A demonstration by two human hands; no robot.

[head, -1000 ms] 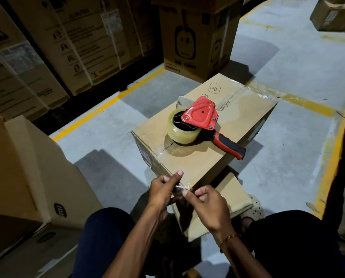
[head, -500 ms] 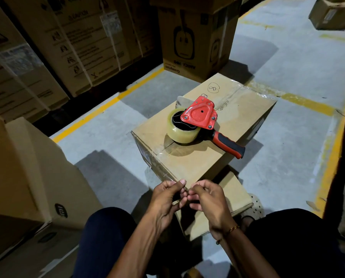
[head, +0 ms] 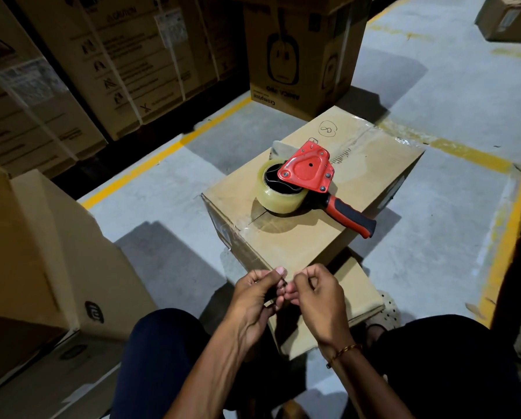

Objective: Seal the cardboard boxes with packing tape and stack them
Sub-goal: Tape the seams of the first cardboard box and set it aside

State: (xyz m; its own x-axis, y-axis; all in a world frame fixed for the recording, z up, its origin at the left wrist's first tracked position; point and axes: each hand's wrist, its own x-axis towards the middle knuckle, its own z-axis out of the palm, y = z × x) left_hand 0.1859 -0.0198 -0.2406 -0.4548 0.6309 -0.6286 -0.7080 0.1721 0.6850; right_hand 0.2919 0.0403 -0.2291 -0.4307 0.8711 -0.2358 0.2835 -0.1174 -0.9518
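A: Status on the top box [head: 310,237]?

B: It sat on a lower box [head: 340,316] on the floor, so one stack of two looked made. Clear tape ran along its top seam and down the near-left side, so sealing looked mostly done (my read, far end was hard to see).

A: Tape dispenser [head: 307,182]?

B: It lay on its side in the middle of the top box's lid, handle toward the right edge, nobody touching it.

A: Hands?

B: Left hand [head: 253,297] and right hand [head: 316,294] were both at the box's near corner, fingers curled, fingertips pinched together. Probably a small scrap of tape was between them, but it was too small to tell for sure.

A: What was left?

B: Probably getting rid of that bit or pressing it down, then other boxes. An unstacked one [head: 41,267] stood by the floor's left edge; whether it was sealed was unclear.
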